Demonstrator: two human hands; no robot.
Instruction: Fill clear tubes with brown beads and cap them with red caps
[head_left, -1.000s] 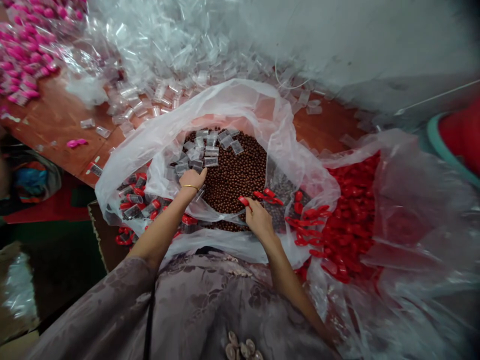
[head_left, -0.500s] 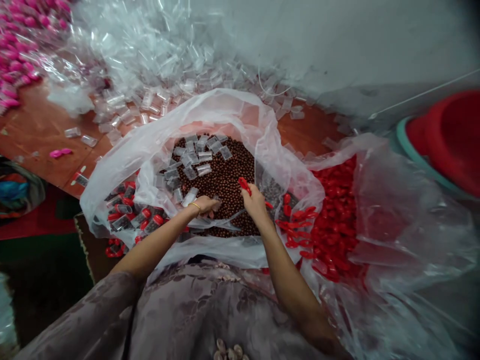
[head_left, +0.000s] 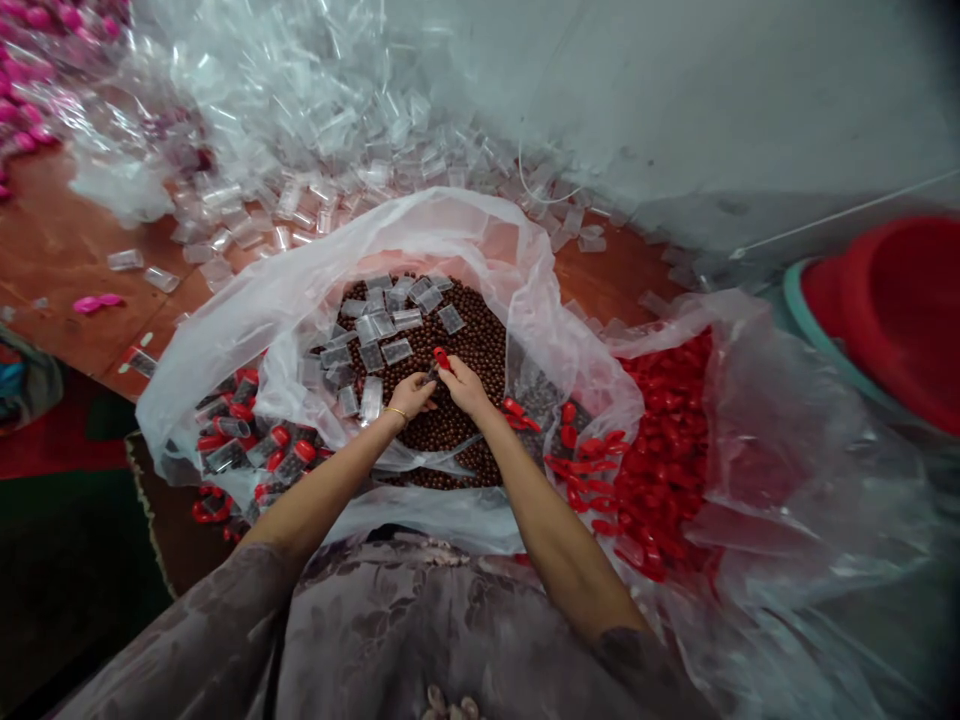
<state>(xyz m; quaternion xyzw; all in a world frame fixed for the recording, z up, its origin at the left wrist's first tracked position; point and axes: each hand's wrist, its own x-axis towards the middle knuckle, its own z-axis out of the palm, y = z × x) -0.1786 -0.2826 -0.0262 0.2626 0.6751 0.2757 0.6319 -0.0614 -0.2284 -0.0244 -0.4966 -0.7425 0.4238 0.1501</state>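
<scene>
Over brown beads, right hand clamped on red cap, left hand on mostly hidden tube.

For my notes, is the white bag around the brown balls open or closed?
Open: the white bag spreads wide, and the brown balls show inside.

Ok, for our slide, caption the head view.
Left hand and right hand close together over brown balls, the right holding a red piece.

We held both forearms out front, angled inward; our left hand and right hand sat close together, both pinching.
</scene>
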